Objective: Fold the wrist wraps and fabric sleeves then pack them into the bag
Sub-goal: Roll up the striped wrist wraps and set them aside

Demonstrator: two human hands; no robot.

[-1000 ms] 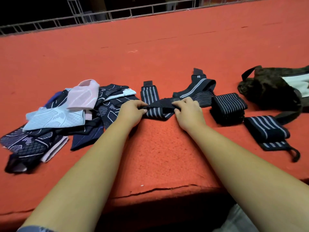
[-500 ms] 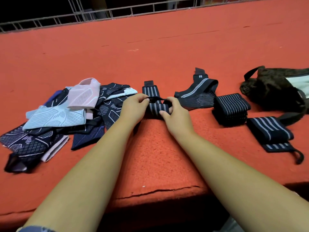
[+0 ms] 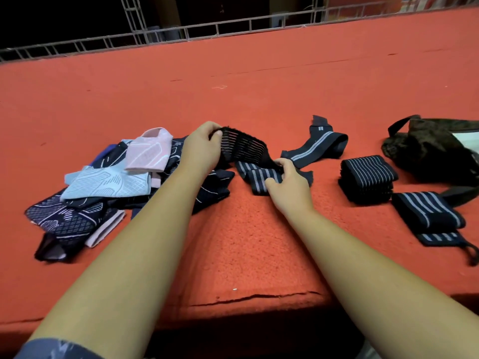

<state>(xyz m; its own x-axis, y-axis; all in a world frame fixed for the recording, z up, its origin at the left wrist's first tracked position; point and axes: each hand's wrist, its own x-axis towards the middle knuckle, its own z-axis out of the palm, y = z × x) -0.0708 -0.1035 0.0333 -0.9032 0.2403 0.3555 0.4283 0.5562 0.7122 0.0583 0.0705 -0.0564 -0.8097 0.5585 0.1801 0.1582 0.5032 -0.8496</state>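
Folding a striped wrist wrap [image 3: 243, 149] in the middle of the red carpeted surface [image 3: 259, 86], you are, by my reading, sitting well short of halfway through this job. Your left hand [image 3: 204, 149] is gripping one end of the wrap and holding it raised off the carpet, fingers curled round the edge. Your right hand [image 3: 287, 182] is pinching the other part, which is lying doubled over on the carpet. The wrap is hanging stretched between your two hands, only partly folded.

On your right, two pieces are looking finished. A thick folded wrap [image 3: 368, 177] is lying just beyond your right hand, and a looped wrap [image 3: 427, 213] is lying just beside it, nearer to you. Neither is sitting in the bag [image 3: 427, 149], which is slumping at the far right, near both; something pale is showing at its mouth, and I cannot tell what.

Much is waiting for you. A loose wrap [image 3: 318, 149] is lying curled and unfolded behind your right hand. The pile of fabric sleeves [image 3: 103, 182] is sprawling jumbled on your left, with none looking folded. All the packing is also remaining.
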